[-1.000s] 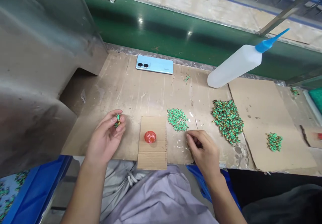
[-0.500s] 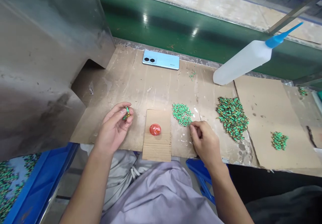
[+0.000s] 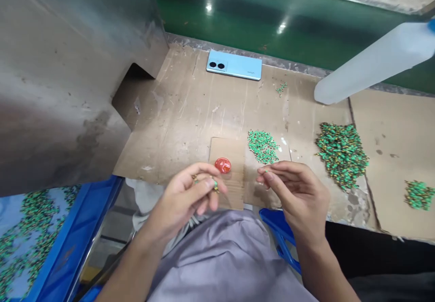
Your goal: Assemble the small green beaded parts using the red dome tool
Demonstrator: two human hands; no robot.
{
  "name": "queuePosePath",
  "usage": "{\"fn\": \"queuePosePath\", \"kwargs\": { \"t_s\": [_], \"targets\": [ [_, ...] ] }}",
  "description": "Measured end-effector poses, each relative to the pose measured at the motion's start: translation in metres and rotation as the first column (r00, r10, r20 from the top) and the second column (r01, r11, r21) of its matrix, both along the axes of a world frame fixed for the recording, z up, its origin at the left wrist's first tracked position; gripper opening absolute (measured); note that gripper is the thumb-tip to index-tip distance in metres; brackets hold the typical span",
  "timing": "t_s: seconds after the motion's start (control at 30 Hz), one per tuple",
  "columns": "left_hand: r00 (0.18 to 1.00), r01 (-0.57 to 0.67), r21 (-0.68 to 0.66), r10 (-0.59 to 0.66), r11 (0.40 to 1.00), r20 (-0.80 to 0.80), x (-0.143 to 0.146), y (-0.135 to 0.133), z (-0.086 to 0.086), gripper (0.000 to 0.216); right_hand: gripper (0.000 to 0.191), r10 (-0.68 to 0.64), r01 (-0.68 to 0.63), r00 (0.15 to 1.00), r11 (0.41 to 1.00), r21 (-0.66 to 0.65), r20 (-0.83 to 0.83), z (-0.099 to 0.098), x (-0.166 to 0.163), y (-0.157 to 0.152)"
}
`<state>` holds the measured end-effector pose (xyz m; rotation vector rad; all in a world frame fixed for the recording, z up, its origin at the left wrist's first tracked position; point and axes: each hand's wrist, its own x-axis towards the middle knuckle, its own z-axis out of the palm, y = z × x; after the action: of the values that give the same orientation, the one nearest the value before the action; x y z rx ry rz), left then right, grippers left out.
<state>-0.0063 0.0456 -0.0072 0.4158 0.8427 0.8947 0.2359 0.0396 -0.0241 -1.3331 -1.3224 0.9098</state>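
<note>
My left hand (image 3: 190,195) is closed around a few small green-and-gold parts (image 3: 215,185), held between thumb and fingers. Opposite it, my right hand (image 3: 299,195) pinches a tiny green piece (image 3: 267,171) at its fingertips. Both hands are raised over the front edge of the bench, a short gap between them. Just beyond the left fingers, a small round red dish (image 3: 223,165) rests on a cardboard strip (image 3: 234,198). A pile of tiny green pieces (image 3: 262,146) lies beyond the right fingertips.
Farther right are a larger heap of green-and-gold parts (image 3: 341,155) and a small cluster (image 3: 419,194). A light-blue phone (image 3: 234,65) lies at the back, left of a tilted white bottle (image 3: 370,64). Sheet metal (image 3: 68,89) stands left, above a blue tray (image 3: 91,216) of parts.
My left hand has moved right, close to the red dish. My right hand has left the green pile's edge and come nearer me, a tiny green piece in its fingers. The view has shifted.
</note>
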Motion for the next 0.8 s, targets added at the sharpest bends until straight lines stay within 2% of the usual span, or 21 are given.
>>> {"fn": "queuePosePath", "kwargs": {
  "t_s": [0.1,0.27,0.43,0.53,0.67,0.8],
  "targets": [
    [0.997,0.073,0.033,-0.072,0.997,-0.029,0.011,-0.010,-0.001,0.019,0.023,0.133,-0.139,0.986,0.988,-0.063,-0.097,0.008,-0.014,-0.006],
    [0.995,0.061,0.063,-0.055,0.996,-0.089,0.009,-0.017,-0.001,0.006,0.015,0.308,-0.305,0.950,0.951,-0.054,0.056,0.009,-0.024,-0.007],
    [0.988,0.086,0.022,-0.083,0.996,-0.131,0.002,-0.019,0.000,0.004,0.016,0.407,-0.413,0.904,0.911,0.019,0.130,0.006,-0.029,-0.001],
    [0.988,0.076,0.010,-0.074,0.997,-0.133,0.002,-0.019,0.001,0.005,0.023,0.396,-0.425,0.889,0.901,0.088,0.231,0.004,-0.032,-0.002],
    [0.975,0.025,-0.016,-0.027,1.000,-0.221,0.004,-0.020,0.007,0.002,0.024,0.252,-0.317,0.901,0.938,0.139,0.355,0.007,-0.034,-0.007],
    [0.920,-0.022,0.022,0.029,1.000,-0.392,0.011,-0.023,0.013,0.001,0.019,0.301,-0.410,0.841,0.897,0.165,0.449,0.013,-0.035,-0.007]
  ]
}}
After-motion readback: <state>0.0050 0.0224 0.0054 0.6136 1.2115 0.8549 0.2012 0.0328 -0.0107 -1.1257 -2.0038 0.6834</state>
